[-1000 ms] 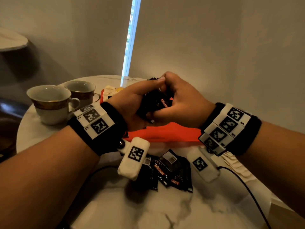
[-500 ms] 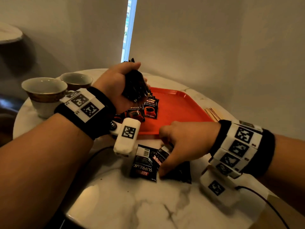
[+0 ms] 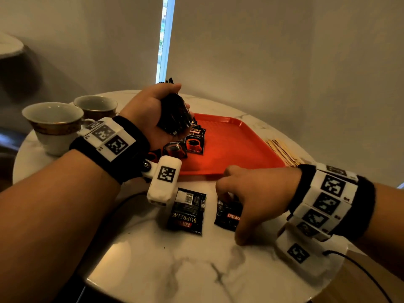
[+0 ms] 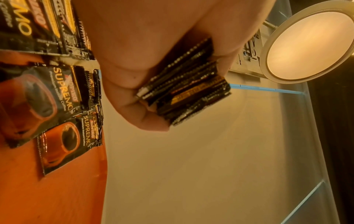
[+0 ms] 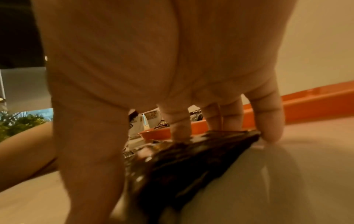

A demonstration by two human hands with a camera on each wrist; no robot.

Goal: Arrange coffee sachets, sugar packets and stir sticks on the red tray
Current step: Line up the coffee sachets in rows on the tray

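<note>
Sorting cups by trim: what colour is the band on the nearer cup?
Gold, on a white cup; the head view shows it best.

Red tray (image 3: 240, 149): rectangular, raised rim, flat on the marble table; floor mostly bare.
Sachets on tray (image 3: 194, 138): black "Kopiko Supremo" packs with a coffee-cup print, face up, overlapping in a row at the tray's left end.
Held stack of sachets (image 3: 175, 115): bundled edge-on, above the tray's left end.
Loose sachet (image 3: 188, 212): black, flat on the table, just in front of the tray.
Second loose sachets (image 3: 228, 215): black, on the table to the right, partly covered.
Stir sticks (image 3: 282, 149): pale wooden bundle on the table, beside the tray's right edge.
</note>
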